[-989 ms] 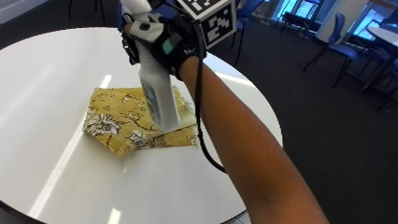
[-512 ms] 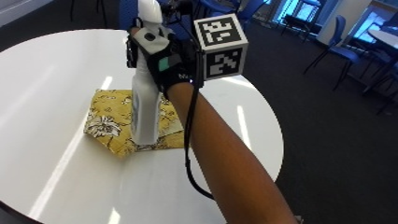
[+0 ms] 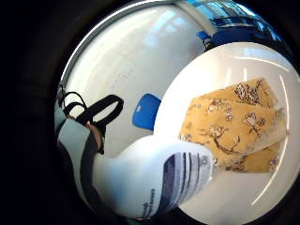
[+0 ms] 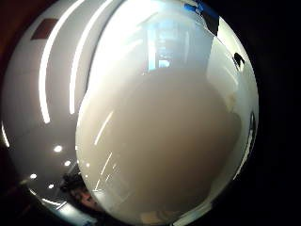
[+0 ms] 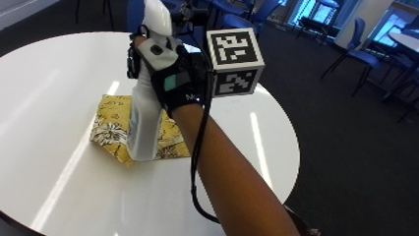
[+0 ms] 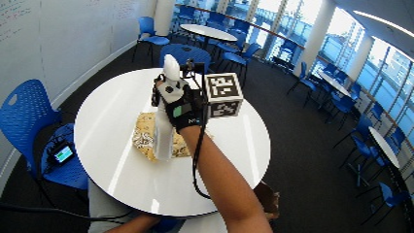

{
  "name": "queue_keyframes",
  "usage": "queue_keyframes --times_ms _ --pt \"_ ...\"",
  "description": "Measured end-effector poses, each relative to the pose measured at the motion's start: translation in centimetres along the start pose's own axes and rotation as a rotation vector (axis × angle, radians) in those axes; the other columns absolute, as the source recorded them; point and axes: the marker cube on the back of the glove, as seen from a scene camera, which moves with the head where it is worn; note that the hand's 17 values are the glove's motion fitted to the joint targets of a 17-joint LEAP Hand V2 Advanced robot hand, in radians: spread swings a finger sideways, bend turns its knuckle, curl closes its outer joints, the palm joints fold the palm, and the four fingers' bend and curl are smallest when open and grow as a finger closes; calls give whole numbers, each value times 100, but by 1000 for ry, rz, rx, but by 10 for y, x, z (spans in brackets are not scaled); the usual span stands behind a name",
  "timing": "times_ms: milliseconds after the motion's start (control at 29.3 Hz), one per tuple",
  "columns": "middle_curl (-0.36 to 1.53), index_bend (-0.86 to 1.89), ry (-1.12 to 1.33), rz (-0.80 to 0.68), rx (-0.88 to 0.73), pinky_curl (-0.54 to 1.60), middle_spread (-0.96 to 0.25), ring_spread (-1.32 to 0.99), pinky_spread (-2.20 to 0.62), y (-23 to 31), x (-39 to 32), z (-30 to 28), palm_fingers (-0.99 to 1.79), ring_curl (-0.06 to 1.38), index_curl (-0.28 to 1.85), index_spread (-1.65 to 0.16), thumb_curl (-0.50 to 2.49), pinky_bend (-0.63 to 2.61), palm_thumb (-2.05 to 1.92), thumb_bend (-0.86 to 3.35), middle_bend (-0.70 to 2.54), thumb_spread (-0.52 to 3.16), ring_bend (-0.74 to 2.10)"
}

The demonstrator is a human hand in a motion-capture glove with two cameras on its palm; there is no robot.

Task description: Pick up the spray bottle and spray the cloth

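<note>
- One spray bottle (image 5: pixel 145 105), white and tall, is in our gloved right hand (image 5: pixel 171 73); our grip is curled round its upper part, near the neck, so the pick-up looks done
- We judge the step in hand to be the carry and aim: the bottle stands roughly upright over the yellow patterned cloth (image 5: pixel 111 125), its base low over the cloth, though we cannot tell whether it is touching it
- The cloth lies folded on the round white desk (image 5: pixel 59 64), towards the side away from our forearm; in the outside view the bottle's body hides the middle of the cloth
- From the little-finger side palm view, the bottle's labelled body (image 3: pixel 159 183) runs out of the palm towards the cloth (image 3: pixel 234 126), which lies just beyond the bottle's base
- The thumb side palm view is filled by the pale wall of the bottle (image 4: pixel 164 141), so it sits close against the palm
- Next, as we read it, the nozzle must point down at the cloth, which calls for lifting and tilting the bottle and getting a finger on the trigger; we cannot see the trigger or which way the nozzle faces
- Blue chairs (image 6: pixel 25 121) stand around the desk, apart from the work
</note>
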Motion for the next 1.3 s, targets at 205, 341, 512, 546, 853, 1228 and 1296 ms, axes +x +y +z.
queue_keyframes --times_ms 205,341,512,546,853,1228,1296 --pt "54 32 -39 12 1 42 -20 -20 -27 2 0 4 138 48 61 -26 84 46 92 -3 66 43 74" --pt "54 32 -44 -4 10 42 -20 -20 -27 1 -8 13 139 48 61 -26 84 46 92 -3 66 43 74" --pt "54 32 -48 -41 -8 42 -20 -20 -27 -3 -19 37 138 48 61 -26 85 46 92 -3 67 43 74" --pt "54 32 -50 -46 -10 42 -20 -20 -27 -5 -20 44 138 48 61 -26 85 46 92 -3 67 43 74" --pt "54 32 -83 -61 6 42 -20 -21 -27 -36 -21 96 139 48 61 -26 85 46 92 -3 66 42 75" --pt "55 33 -75 -32 56 43 -20 -20 -27 -67 12 119 139 48 61 -26 85 46 92 -3 66 42 75" --pt "55 33 -79 -30 53 43 -20 -20 -27 -72 17 120 139 48 61 -26 85 46 92 -3 66 42 75"
